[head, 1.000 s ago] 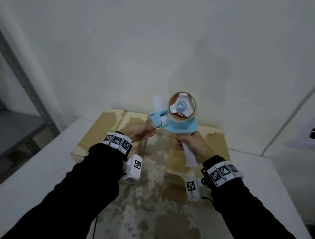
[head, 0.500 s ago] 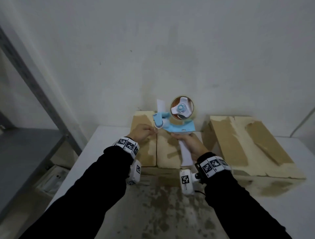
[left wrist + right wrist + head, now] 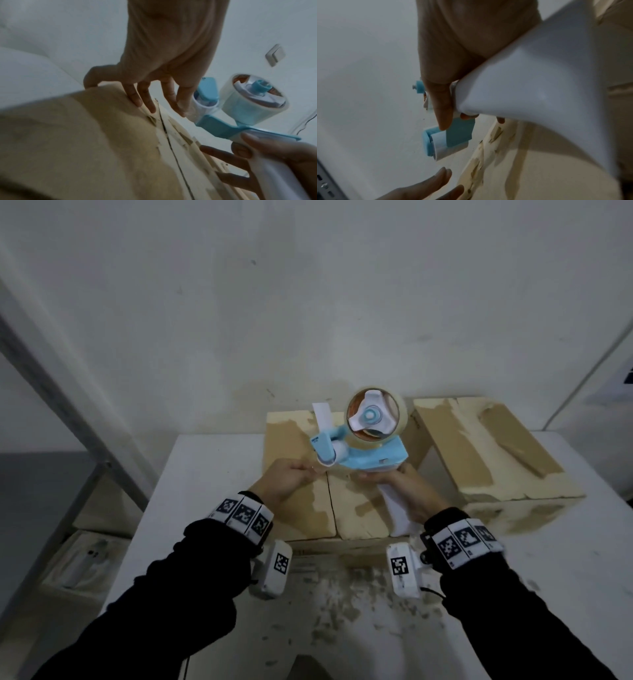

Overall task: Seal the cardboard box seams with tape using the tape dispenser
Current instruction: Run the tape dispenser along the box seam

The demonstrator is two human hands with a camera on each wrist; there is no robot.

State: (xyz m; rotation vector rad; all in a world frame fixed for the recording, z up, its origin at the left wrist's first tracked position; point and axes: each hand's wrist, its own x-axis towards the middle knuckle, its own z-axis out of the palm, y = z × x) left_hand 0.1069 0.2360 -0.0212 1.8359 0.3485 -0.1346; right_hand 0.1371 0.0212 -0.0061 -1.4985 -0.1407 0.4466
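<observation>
Under your left hand [image 3: 286,480] lies the nearer cardboard box [image 3: 308,508], its two top flaps meeting at a dark centre seam [image 3: 331,505]. That hand is flat and released, fingers [image 3: 137,98] straight and spread, tips pressing the left flap just beside the seam. Just to its right, your right hand [image 3: 407,491] is clenched round the white handle of the tape dispenser [image 3: 363,446], thumb lying along the handle. From that hand the blue dispenser rises above the box top, its roller end pointing towards your left fingertips and its clear tape roll [image 3: 375,417] upright beyond it. Further right of your right hand, a second cardboard box [image 3: 486,457] sits on the white table [image 3: 212,474], apart from the first.
</observation>
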